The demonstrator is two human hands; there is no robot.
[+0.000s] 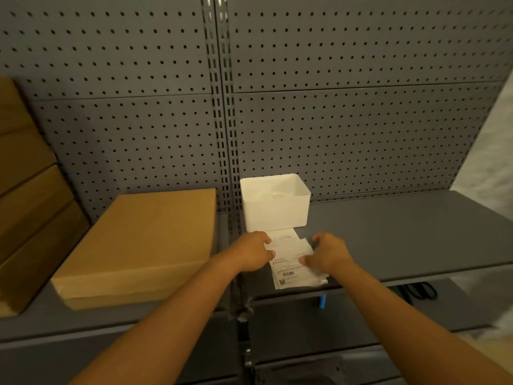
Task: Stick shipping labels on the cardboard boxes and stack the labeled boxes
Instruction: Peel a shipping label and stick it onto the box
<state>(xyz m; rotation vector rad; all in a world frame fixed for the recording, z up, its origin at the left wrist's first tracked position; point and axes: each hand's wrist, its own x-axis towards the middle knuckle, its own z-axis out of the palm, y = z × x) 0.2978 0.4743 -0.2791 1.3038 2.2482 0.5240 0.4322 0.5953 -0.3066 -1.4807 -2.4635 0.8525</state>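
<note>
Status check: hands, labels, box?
Both hands, left hand and right hand, on the label stack, fingers curled at its edges. Flat cardboard box left of it, unlabeled. White bin behind labels, nothing blocking.

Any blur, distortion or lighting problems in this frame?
Head view: dim, warm light; wide-angle bending of the pegboard lines; right edge smeared; label print too soft to read; both hands, left and right, reasonably sharp.
</note>
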